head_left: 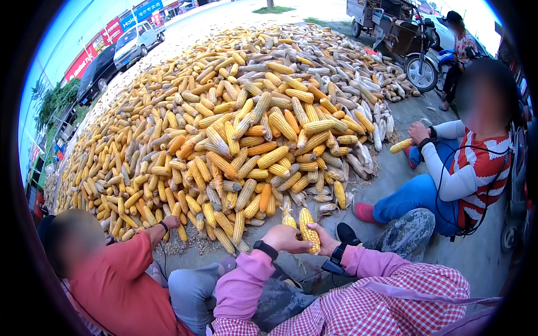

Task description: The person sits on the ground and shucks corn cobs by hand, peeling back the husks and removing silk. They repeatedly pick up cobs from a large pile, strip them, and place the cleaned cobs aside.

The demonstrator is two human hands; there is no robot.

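Close together at the lower middle are my left hand [284,239] and my right hand [324,239], both with fingers closed. An upright yellow corn cob [309,229] sits between them; my right hand grips its side and my left fingertips meet it. The top of another, partly husked corn cob [288,219] sticks up behind my left hand, its lower part hidden. Some kernels show gaps on the cob between my hands. Just beyond my hands rises a large heap of corn cobs [241,134], mostly yellow, some orange or greyish.
At left, a person in a red top [120,274] reaches to the heap. A person in a striped vest [482,185] at right holds a corn cob [400,146]. Farther back are a motor tricycle [414,67], another person [462,47] and parked vehicles [134,47].
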